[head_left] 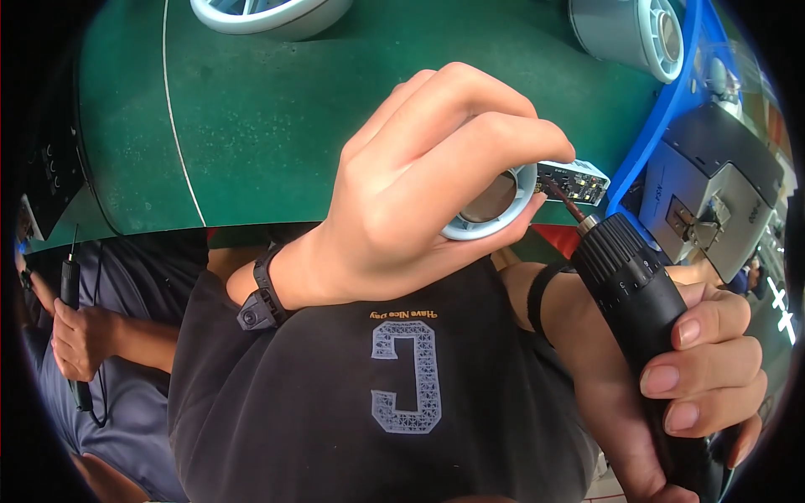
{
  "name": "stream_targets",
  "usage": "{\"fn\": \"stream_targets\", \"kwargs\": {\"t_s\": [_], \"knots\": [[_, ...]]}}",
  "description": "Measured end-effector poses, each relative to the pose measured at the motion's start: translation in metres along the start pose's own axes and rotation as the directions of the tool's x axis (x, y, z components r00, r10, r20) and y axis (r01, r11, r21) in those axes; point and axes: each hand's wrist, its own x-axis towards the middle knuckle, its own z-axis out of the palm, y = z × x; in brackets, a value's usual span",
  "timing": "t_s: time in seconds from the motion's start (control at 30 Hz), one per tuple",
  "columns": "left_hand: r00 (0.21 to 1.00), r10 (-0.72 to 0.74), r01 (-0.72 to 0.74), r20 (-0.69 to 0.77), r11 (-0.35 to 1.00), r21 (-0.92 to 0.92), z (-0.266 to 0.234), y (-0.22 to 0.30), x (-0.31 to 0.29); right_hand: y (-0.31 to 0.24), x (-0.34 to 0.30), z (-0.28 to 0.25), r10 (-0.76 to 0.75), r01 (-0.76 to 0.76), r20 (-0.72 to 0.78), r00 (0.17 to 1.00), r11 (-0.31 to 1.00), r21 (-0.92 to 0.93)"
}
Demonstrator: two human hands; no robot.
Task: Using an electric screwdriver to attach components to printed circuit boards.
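Black screwdriver (636, 293) in right hand (721, 365), fingers (704, 370) wrapped tight; left hand (402, 189), fingers gripping pale-blue round part (503, 221)

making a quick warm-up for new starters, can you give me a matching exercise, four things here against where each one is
1. ribbed black cylindrical screwdriver
2. pale-blue round plastic piece nearest the screwdriver's tip
3. chunky black watch-style wristband
4. grey boxy machine

A. around the left wrist
B. gripped in the right hand
C. at the right, beyond the blue edging
D. held by the left hand

Pairs: 1-B, 2-D, 3-A, 4-C
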Motion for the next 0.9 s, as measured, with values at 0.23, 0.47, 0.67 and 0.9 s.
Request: {"fn": "stream_targets", "kwargs": {"t_s": [0.23, 0.47, 0.67, 0.9], "knots": [[1.000, -0.015, 0.015, 0.007, 1.000, -0.008, 0.001, 0.001, 0.000, -0.012, 0.003, -0.009, 0.031, -0.032, 0.045, 0.998, 0.999, 0.017], [0.999, -0.035, 0.035, 0.009, 0.999, -0.003, -0.001, 0.004, 0.003, 0.000, 0.002, -0.013, 0.057, -0.061, 0.087, 0.995, 0.997, 0.041], [1.000, -0.010, 0.010, -0.007, 1.000, 0.011, 0.001, 0.003, 0.002, -0.014, 0.005, -0.022, 0.079, -0.088, 0.127, 0.989, 0.994, 0.063], [1.000, -0.006, 0.006, -0.020, 1.000, 0.009, 0.002, 0.002, 0.003, -0.007, 0.002, -0.023, 0.097, -0.112, 0.168, 0.981, 0.990, 0.083]]}}
